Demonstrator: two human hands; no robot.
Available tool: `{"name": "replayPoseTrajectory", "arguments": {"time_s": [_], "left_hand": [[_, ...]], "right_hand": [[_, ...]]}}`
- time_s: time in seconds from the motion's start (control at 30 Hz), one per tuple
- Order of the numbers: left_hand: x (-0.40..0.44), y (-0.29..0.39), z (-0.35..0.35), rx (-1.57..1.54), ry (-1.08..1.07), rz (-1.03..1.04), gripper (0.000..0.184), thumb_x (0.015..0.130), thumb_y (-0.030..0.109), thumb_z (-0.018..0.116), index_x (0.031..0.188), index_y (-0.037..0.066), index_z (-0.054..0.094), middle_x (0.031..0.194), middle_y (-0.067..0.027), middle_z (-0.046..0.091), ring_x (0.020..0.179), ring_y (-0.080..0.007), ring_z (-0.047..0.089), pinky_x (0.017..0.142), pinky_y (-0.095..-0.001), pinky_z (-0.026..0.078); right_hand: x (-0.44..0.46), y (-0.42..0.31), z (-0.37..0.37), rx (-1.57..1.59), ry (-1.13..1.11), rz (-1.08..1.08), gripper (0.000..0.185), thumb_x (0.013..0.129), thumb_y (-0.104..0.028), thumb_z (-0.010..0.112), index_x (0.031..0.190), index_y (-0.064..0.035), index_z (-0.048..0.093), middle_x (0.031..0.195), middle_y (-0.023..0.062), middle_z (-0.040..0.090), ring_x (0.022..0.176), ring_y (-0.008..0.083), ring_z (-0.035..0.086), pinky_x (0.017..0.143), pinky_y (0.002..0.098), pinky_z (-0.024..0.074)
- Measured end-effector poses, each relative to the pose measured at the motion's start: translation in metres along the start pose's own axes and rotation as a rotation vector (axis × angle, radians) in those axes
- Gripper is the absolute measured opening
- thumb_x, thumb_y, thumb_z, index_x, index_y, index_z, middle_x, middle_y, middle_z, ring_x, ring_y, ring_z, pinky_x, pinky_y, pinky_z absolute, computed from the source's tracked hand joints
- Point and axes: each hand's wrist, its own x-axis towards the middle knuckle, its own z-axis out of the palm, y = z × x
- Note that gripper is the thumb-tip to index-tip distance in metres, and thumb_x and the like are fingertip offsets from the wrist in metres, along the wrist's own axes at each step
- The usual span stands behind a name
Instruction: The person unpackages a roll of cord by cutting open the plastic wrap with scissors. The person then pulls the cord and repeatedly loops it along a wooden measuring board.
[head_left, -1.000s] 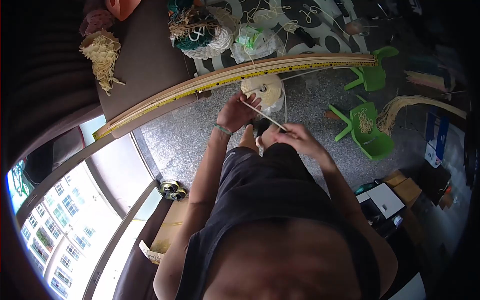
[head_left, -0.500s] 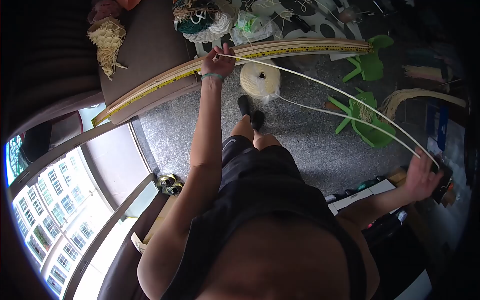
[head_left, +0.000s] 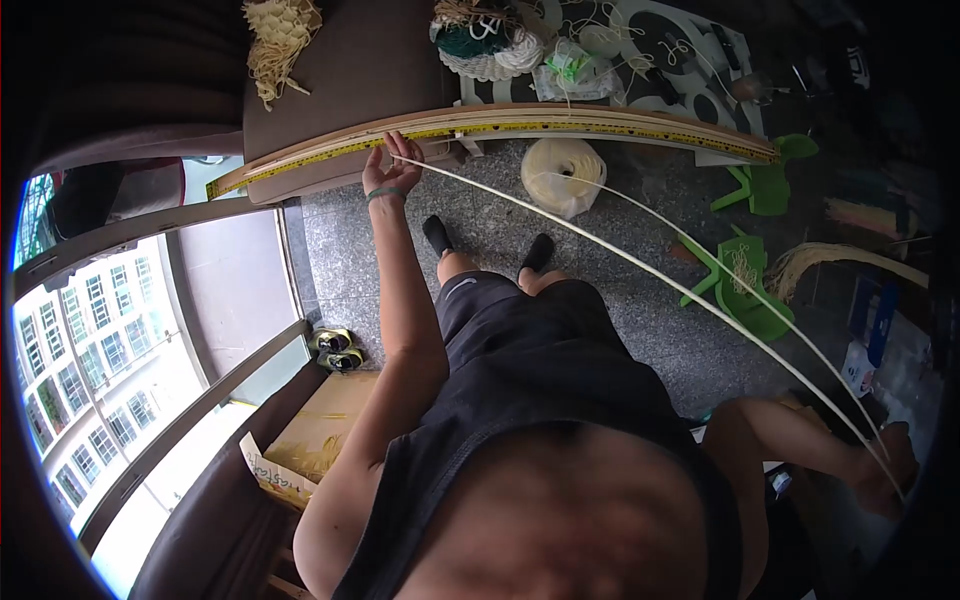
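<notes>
A cream cord (head_left: 625, 265) is stretched diagonally across the view. Its end sits in my left hand (head_left: 393, 175), pinched near the thumb while other fingers stick out. That hand is beside the wooden strips (head_left: 350, 141) that carry a yellow measuring tape (head_left: 540, 127). At the far right my right hand (head_left: 888, 470) is closed on the cord in shadow, its fingers partly hidden. A second run of the cord goes from there back to the cord roll (head_left: 563, 176), a wrapped cream spool with a hole, on the floor.
Two green plastic chairs (head_left: 755, 285) stand at the right. Yarn balls (head_left: 490, 45) and a plastic-wrapped bundle (head_left: 578, 75) lie at the back. A knotted cream piece (head_left: 280, 45) rests on the brown sofa (head_left: 350, 70). A cardboard box (head_left: 320, 425) and shoes (head_left: 337, 349) are at lower left.
My right hand has moved down, pulling the cord further. My left hand has shifted left and down along the tape. The view has moved, and my feet are now further apart.
</notes>
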Motion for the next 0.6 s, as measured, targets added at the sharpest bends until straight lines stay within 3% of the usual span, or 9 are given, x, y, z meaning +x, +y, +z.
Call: {"name": "replayPoseTrajectory", "arguments": {"time_s": [0.13, 0.2, 0.27, 0.33, 0.4, 0.47, 0.53, 0.6], "left_hand": [[-0.005, 0.083, -0.009, -0.106, 0.071, 0.058, 0.020, 0.080, 0.022, 0.045, 0.078, 0.005, 0.055, 0.071, -0.0029, 0.062, 0.068, -0.0189, 0.061, 0.074, -0.0353, 0.042], [0.000, 0.135, -0.012, -0.079, 0.149, 0.071, 0.017, 0.079, 0.017, 0.047, 0.071, 0.004, 0.054, 0.061, -0.0021, 0.058, 0.054, -0.0153, 0.057, 0.068, -0.0334, 0.044], [0.003, 0.191, -0.004, -0.031, 0.191, 0.077, 0.017, 0.078, 0.012, 0.048, 0.066, 0.002, 0.053, 0.051, -0.0026, 0.052, 0.039, -0.0108, 0.042, 0.055, -0.0265, 0.045], [0.015, 0.264, 0.003, 0.107, 0.167, 0.098, 0.018, 0.079, 0.012, 0.047, 0.066, 0.000, 0.053, 0.046, -0.0010, 0.047, 0.036, -0.0089, 0.038, 0.051, -0.0243, 0.044], [0.018, 0.335, 0.017, 0.110, 0.141, 0.123, 0.019, 0.080, 0.010, 0.045, 0.066, 0.000, 0.052, 0.044, 0.0005, 0.043, 0.033, -0.0072, 0.035, 0.047, -0.0230, 0.044], [0.024, 0.410, 0.034, 0.088, 0.155, 0.167, 0.018, 0.080, 0.010, 0.044, 0.065, 0.001, 0.052, 0.043, 0.0019, 0.038, 0.032, -0.0059, 0.033, 0.045, -0.0225, 0.044], [0.035, 0.485, 0.043, 0.024, 0.237, 0.331, 0.016, 0.078, 0.010, 0.046, 0.066, 0.002, 0.051, 0.043, 0.0023, 0.038, 0.032, -0.0059, 0.033, 0.044, -0.0208, 0.043], [0.053, 0.547, 0.055, 0.270, 0.322, 0.404, 0.016, 0.078, 0.015, 0.047, 0.066, 0.005, 0.052, 0.041, 0.0014, 0.037, 0.035, -0.0099, 0.039, 0.040, -0.0220, 0.043]], "right_hand": [[0.020, 0.053, 0.083, 0.069, -0.443, 0.087, 0.031, 0.064, -0.041, 0.058, 0.055, -0.0124, 0.048, 0.058, 0.0003, 0.049, 0.053, 0.0133, 0.042, 0.053, 0.0252, 0.0322], [0.023, 0.094, 0.121, 0.118, -0.729, 0.152, 0.034, 0.065, -0.042, 0.061, 0.050, -0.0144, 0.048, 0.052, -0.0030, 0.051, 0.044, 0.0114, 0.044, 0.048, 0.0218, 0.0341], [0.016, 0.155, 0.167, 0.146, -1.043, 0.227, 0.037, 0.065, -0.043, 0.063, 0.045, -0.0164, 0.048, 0.047, -0.0063, 0.053, 0.036, 0.0094, 0.045, 0.042, 0.0184, 0.0361], [-0.016, 0.245, 0.312, 0.114, -1.213, 0.195, 0.030, 0.065, -0.035, 0.067, 0.052, -0.0124, 0.053, 0.057, -0.0018, 0.060, 0.047, 0.0077, 0.055, 0.046, 0.0165, 0.0396], [-0.029, 0.326, 0.408, 0.234, -1.645, 0.433, 0.029, 0.065, -0.032, 0.069, 0.055, -0.0084, 0.054, 0.057, -0.0009, 0.059, 0.050, 0.0090, 0.055, 0.050, 0.0184, 0.0426], [-0.077, 0.390, 0.476, 0.045, -1.580, 0.695, 0.025, 0.068, -0.023, 0.068, 0.060, -0.0046, 0.053, 0.064, 0.0011, 0.060, 0.059, 0.0084, 0.056, 0.055, 0.0192, 0.0438], [-0.127, 0.435, 0.546, -0.363, -1.291, 1.362, 0.020, 0.075, -0.016, 0.062, 0.067, -0.0009, 0.052, 0.070, 0.0024, 0.058, 0.064, 0.0060, 0.053, 0.057, 0.0183, 0.0425], [-0.191, 0.499, 0.574, -0.418, -1.114, 1.318, 0.013, 0.080, -0.011, 0.055, 0.076, 0.0011, 0.051, 0.070, 0.0019, 0.055, 0.060, 0.0031, 0.049, 0.053, 0.0179, 0.0403]]}}
